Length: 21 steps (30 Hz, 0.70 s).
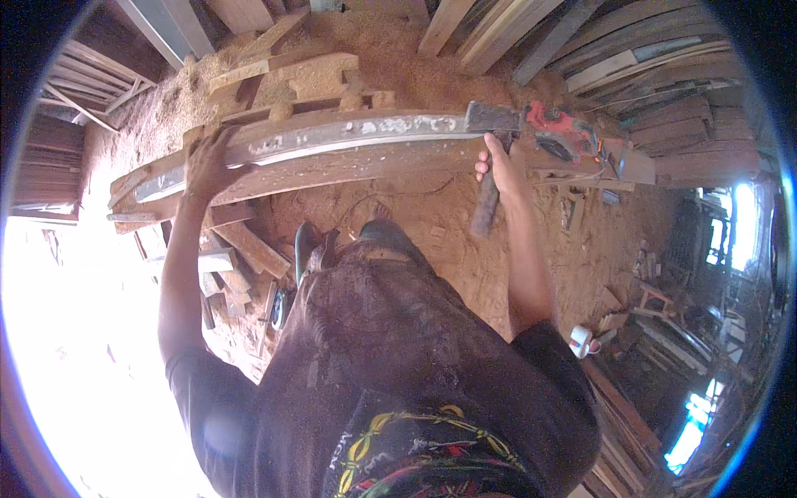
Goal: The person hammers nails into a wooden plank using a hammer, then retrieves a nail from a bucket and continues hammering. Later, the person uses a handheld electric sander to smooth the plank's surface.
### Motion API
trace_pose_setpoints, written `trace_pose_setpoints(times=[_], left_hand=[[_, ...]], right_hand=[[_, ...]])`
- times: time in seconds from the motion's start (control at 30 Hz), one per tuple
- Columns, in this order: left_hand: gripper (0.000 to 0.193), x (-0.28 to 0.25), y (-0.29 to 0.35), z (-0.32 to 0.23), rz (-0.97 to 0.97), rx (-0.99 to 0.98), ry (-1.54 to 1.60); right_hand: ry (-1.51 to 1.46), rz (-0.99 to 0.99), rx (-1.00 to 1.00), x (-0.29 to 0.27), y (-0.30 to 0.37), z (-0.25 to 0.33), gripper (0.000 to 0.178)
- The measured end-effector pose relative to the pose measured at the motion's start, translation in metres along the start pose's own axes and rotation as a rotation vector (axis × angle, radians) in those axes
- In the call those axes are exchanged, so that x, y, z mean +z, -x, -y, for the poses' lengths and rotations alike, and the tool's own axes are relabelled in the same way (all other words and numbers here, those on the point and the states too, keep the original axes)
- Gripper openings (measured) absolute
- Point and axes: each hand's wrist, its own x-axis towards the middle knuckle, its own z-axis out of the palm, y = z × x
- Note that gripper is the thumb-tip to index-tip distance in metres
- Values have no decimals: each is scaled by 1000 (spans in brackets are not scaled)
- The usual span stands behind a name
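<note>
In front of me a long grey bar, marked with white specks, lies along a thick wooden beam. My left hand grips the bar near its left end, fingers over the top and thumb stretched along the near side. A hammer is in my right hand, whose fingers wrap its dark handle. The blocky hammer head is at the right end of the bar; whether they touch I cannot tell. Just right of it rests a red and black power tool.
Sawdust covers the floor. Notched wood pieces lie beyond the beam. Stacked boards stand at the far right, offcuts lie at my left. A white round container is to my right.
</note>
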Motion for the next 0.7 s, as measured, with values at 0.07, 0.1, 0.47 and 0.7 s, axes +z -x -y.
trace_pose_setpoints(times=[0.07, 0.1, 0.47, 0.7], left_hand=[[82, -1, 15, 28, 104, -86, -5], [81, -2, 11, 27, 82, -72, -24], [67, -6, 15, 16, -30, -15, -58], [70, -11, 7, 14, 50, -52, -77]], right_hand=[[114, -103, -105, 35, 6, -8, 44], [125, -68, -23, 58, 11, -13, 42], [672, 31, -2, 122, 67, 4, 42], [610, -126, -34, 133, 68, 8, 35]])
